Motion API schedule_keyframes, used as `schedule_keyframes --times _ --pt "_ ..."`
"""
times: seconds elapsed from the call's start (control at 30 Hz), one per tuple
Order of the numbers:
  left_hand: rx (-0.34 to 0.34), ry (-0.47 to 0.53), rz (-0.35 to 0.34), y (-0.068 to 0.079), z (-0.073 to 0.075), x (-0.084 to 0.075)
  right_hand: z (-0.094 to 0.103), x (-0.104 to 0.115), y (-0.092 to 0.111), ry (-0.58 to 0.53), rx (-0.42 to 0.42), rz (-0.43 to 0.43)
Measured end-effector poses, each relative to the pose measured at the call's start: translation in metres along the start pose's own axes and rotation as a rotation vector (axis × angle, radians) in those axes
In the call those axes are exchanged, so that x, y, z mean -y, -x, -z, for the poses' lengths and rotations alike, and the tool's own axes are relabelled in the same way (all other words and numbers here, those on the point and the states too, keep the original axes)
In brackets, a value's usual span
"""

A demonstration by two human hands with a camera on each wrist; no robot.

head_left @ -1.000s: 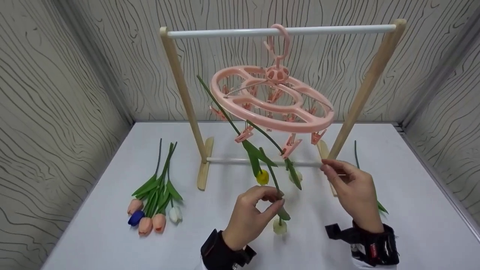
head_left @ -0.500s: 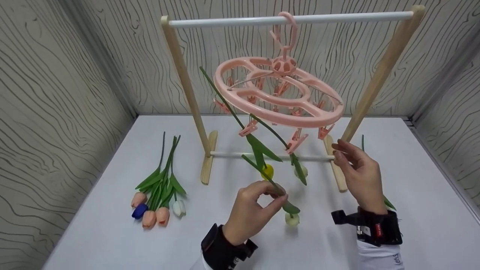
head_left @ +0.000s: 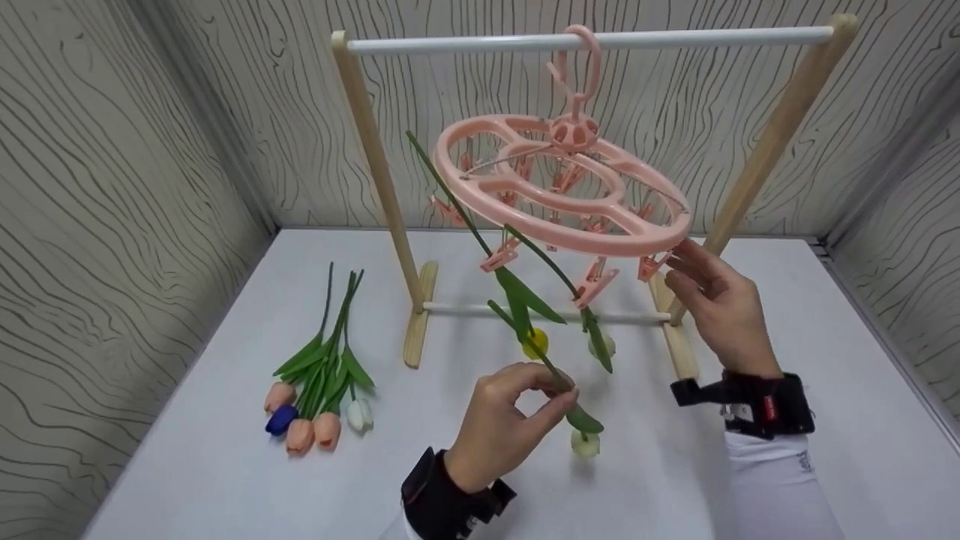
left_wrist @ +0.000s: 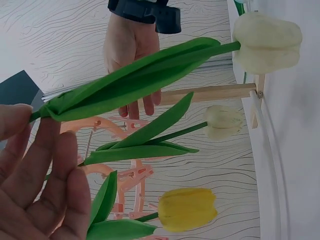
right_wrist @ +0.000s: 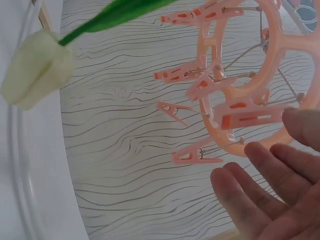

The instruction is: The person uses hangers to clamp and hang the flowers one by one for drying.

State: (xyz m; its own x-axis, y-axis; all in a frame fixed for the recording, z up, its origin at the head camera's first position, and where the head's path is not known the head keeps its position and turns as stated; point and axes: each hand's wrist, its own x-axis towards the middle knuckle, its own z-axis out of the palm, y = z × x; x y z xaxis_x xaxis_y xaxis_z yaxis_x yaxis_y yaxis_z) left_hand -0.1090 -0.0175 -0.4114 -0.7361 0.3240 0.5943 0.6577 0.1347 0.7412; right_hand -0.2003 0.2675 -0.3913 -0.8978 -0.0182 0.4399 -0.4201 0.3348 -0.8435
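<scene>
In the head view my left hand (head_left: 499,427) pinches the stem of a white artificial tulip (head_left: 585,444), its bloom pointing down. My right hand (head_left: 726,315) is raised at the right side of a round pink clip hanger (head_left: 570,241), fingers loosely extended. Its fingertips are right by a pink clip (head_left: 654,265); the right wrist view has the thumb at that clip's end (right_wrist: 252,117). Two other tulips, one yellow (head_left: 535,343) and one white (head_left: 602,346), hang bloom-down from front clips. In the left wrist view the held tulip (left_wrist: 270,42) lies across the near foreground.
The hanger hooks over the white rod (head_left: 465,45) of a wooden-legged stand (head_left: 367,135) and tilts down to the right. Several tulips (head_left: 315,382), peach, blue and white, lie on the white table (head_left: 225,480) at left. Patterned panels (head_left: 135,225) enclose the table.
My right hand has risen from beside the stand's lower right joint to the rightmost front clip. The held tulip has tilted, its stem end swinging left; my left hand has shifted slightly right.
</scene>
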Motion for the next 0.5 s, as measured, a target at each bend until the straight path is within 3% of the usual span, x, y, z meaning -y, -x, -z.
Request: schedule_keyframes --times 0.2,0.37,0.5 --pt "0.0 -0.015 -0.026 0.002 -0.002 0.001 0.02 -0.004 -0.032 -0.147 0.269 0.004" --pt "-0.003 -0.01 -0.033 0.001 -0.003 0.002 0.03 0.0 -0.048 -0.1 0.402 0.021" --pt "0.0 -0.002 -0.039 0.0 -0.003 0.002 0.033 0.005 -0.053 -0.034 0.437 0.014"
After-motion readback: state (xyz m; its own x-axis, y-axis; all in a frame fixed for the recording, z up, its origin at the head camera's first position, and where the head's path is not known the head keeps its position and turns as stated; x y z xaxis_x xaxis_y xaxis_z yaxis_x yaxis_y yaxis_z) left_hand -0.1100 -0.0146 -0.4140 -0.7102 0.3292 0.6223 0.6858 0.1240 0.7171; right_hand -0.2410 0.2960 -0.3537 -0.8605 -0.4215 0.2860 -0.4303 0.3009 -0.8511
